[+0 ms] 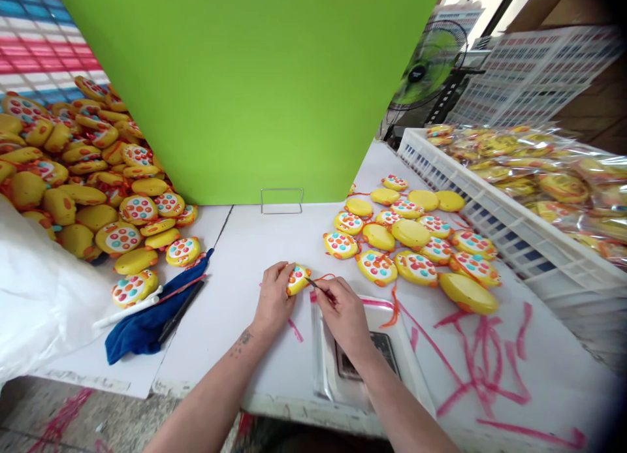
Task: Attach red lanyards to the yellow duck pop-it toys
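My left hand is closed around a yellow oval toy with coloured dots on a white face, holding it just above or on the white table. Pinched in my right hand is a slim tool with a dark pointed tip, which is at the toy's right edge. I cannot tell whether it is a brush or a blade. An orange cord runs by the toy towards my right hand. Beneath my right forearm lies a clear-walled plastic tray with a dark rectangular pad in it.
Similar toys are spread to the right, and a large heap rises at left. A green board stands behind. A white crate holds bagged toys. A blue cloth with pens lies left. Pink marks streak the table.
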A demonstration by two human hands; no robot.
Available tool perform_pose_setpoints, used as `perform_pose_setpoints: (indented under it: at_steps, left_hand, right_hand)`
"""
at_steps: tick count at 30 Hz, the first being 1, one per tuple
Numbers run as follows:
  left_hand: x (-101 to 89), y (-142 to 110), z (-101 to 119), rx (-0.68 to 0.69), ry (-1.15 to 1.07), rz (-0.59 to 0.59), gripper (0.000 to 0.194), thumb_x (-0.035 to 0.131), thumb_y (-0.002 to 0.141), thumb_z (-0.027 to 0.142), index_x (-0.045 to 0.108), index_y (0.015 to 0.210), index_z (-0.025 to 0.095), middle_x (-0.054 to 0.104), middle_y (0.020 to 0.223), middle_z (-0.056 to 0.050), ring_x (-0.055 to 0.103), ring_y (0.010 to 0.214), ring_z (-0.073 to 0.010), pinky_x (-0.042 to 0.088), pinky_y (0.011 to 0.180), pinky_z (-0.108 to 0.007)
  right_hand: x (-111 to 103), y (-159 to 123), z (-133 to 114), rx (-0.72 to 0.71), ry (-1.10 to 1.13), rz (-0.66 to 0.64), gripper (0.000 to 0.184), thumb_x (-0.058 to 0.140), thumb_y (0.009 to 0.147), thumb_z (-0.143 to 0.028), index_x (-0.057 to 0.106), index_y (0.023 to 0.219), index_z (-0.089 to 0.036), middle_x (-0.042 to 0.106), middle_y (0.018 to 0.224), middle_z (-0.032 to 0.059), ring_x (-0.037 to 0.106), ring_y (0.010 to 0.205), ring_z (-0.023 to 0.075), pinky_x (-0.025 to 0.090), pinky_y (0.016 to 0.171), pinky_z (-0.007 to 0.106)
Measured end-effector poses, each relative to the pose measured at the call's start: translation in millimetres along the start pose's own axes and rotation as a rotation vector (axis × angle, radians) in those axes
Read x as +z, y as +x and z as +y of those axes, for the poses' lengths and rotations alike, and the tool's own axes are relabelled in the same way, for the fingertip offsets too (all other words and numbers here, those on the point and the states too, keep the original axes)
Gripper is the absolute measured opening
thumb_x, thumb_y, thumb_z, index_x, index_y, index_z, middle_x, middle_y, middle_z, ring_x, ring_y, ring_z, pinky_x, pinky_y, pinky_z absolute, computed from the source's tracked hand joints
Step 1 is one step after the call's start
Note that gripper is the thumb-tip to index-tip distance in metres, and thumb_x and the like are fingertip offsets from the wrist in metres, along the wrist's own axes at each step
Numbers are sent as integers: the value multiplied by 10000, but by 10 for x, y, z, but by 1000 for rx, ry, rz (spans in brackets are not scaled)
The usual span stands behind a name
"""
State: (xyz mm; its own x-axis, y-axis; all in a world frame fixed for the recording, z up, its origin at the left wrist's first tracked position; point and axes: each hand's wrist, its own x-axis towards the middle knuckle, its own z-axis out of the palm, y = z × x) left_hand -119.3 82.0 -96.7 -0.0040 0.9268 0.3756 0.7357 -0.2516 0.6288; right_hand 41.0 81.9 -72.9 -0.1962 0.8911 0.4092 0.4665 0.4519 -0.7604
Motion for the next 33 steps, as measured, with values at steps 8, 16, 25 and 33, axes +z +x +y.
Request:
perform_pose_setpoints:
  at_steps: [8,16,25,33]
  left_hand:
    - [4,-2,-2,10,1,9,569,495,680,-10,506,1220,169,484,1213,-109,438,1134,-225,411,988,-401]
    - [-6,1,6,-4,-13,21,578,487,658,-27,527,1193,187,500,1199,-97,456,1123,-225,417,981,-406]
    - [-13,0,10,-17,-24,10,591,483,641,-32,526,1194,171,496,1205,-106,453,1136,-225,416,989,-409]
    - [-13,0,7,-13,-24,24,554,492,669,-18,533,1187,172,505,1199,-105,461,1131,-224,418,986,-407]
  right_hand:
    - [-5,4,3,9,35,-23,136,484,835,-112,585,846,-202,567,803,33,558,765,175,460,692,307]
    - [6,3,-2,-27,23,-51,137,479,835,-110,578,847,-204,574,820,37,558,796,180,459,706,311]
    - [17,-3,-18,-54,21,-34,147,468,841,-123,588,866,-205,575,819,37,563,781,176,469,696,308]
    - [10,7,-40,-38,5,-9,142,468,846,-136,588,860,-211,568,805,38,559,753,175,478,676,311]
